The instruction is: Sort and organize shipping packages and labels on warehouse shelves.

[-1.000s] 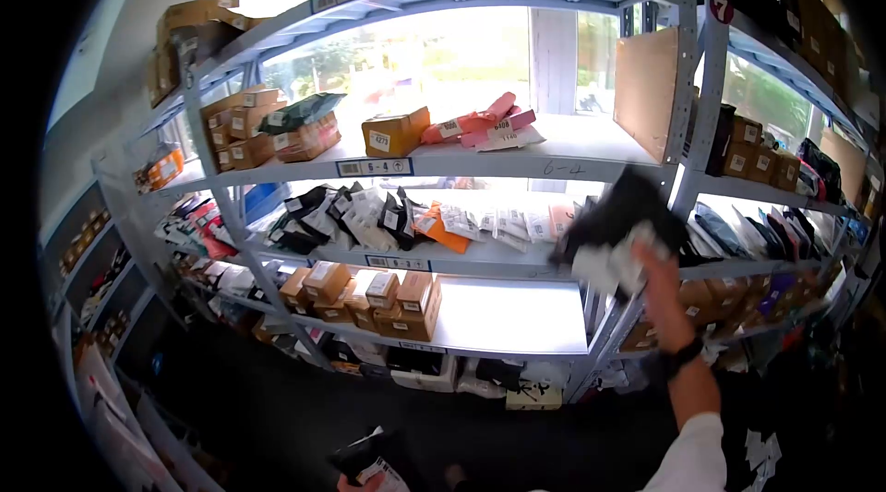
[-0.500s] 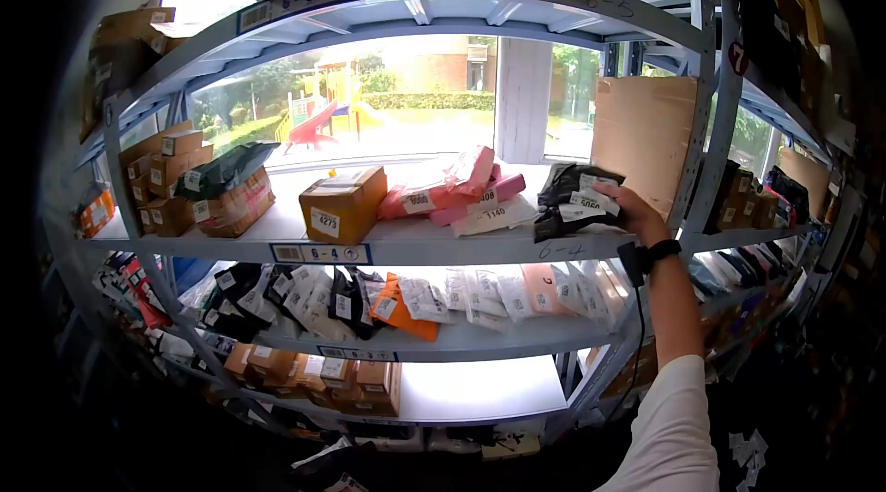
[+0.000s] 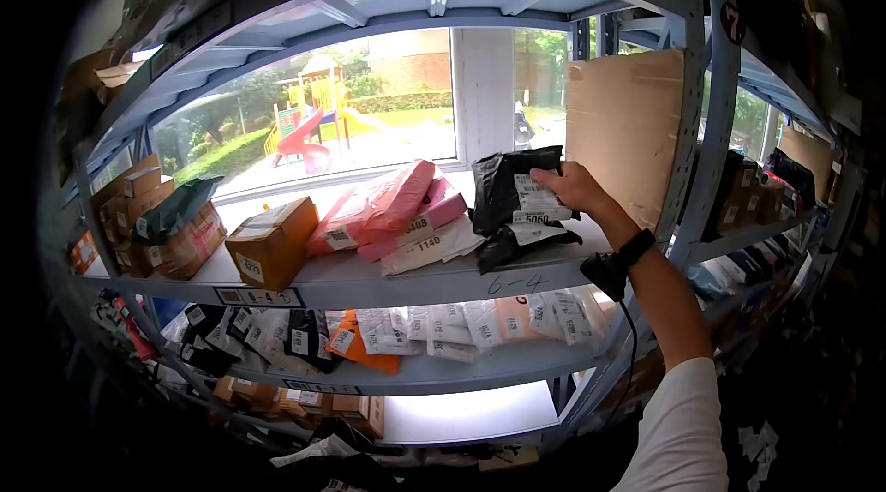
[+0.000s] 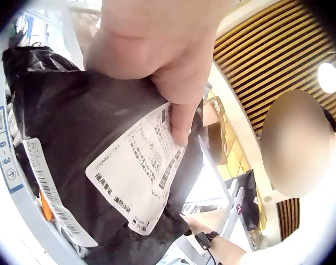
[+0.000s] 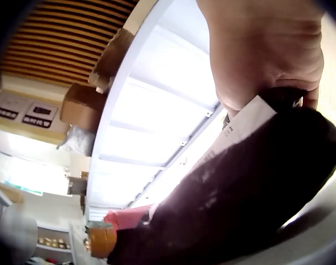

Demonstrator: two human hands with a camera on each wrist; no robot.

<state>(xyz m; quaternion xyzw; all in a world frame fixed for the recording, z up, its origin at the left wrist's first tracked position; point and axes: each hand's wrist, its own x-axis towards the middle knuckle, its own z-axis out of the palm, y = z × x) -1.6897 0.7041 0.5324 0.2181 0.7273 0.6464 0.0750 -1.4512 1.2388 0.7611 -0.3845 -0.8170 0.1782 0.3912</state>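
Note:
At the right part of shelf 6-4, my right hand [image 3: 580,189] grips the right edge of a black package [image 3: 496,187] labelled 5060, its thumb over the label. Another black package [image 3: 503,252] lies under it at the shelf's front. In the right wrist view the hand [image 5: 267,52] holds the dark package [image 5: 228,187], its fingertips mostly hidden. The left wrist view has my left hand [image 4: 157,49] gripping a large black package [image 4: 74,116], with one digit on its white label [image 4: 137,171]. The head view does not show the left hand.
Left of the held package lie a white package [image 3: 429,250], pink packages [image 3: 378,206] and a brown box [image 3: 272,243]. A cardboard sheet [image 3: 623,132] stands at the right by the upright [image 3: 678,215]. Small parcels [image 3: 443,326] line the shelf below.
My right hand has brought the black package up from before the lower shelves onto shelf 6-4, then tilted it more upright beside the white package. The head view has come closer.

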